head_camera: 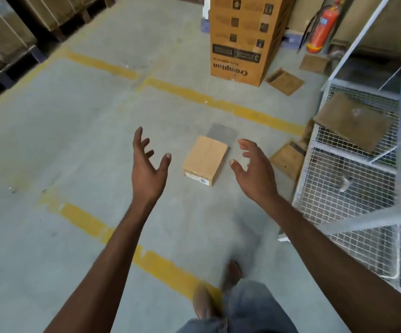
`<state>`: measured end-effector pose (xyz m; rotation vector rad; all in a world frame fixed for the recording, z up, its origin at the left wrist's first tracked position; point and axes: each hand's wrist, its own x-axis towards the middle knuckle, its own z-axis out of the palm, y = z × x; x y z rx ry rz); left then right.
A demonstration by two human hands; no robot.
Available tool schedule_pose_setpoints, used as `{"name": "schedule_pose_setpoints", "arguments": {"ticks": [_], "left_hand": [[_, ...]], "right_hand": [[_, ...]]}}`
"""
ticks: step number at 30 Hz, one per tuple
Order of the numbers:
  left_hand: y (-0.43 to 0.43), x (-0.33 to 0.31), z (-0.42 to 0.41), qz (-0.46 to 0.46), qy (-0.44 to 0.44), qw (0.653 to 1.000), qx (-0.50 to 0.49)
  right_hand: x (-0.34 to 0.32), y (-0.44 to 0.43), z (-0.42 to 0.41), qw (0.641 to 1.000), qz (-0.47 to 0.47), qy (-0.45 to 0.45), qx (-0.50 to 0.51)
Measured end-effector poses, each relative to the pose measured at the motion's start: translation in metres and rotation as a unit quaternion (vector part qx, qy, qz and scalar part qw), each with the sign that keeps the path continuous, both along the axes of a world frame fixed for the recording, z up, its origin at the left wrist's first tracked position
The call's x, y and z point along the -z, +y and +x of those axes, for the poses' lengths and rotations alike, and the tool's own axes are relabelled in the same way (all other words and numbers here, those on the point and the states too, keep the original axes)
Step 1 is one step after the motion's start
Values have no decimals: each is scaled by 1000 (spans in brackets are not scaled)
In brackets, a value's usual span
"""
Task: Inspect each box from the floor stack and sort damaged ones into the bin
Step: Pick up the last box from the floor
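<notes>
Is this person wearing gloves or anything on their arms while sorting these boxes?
No gloves: the left hand and right hand are bare, with short fingernails. The left forearm and right forearm are bare too, with no sleeves, watch, bracelets or rings in view. Lower down, blue denim trousers show, along with blurred brownish footwear.

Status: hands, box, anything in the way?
Left hand, right hand both open, empty. Small cardboard box below between them, closed, untouched. Nothing between hands and box; wire bin on the right.
</notes>
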<state>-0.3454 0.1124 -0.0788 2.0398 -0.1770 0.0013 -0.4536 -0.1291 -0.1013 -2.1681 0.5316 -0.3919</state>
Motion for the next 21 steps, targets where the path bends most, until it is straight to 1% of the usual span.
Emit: {"name": "schedule_pose_setpoints", "arguments": {"ticks": [5,9,16,21], "left_hand": [[-16,55,94,-49,30,998,-21],[-29,119,154,-55,70,996,-30],[-48,265,224,-26,117,992,34],[-59,400,250,-2,145,987,68]], "right_hand": [[48,-11,92,998,20,50,28],[105,-17,158,996,31,59,53],[246,-20,226,991,37,90,97],[379,-11,251,984,50,107,135]]}}
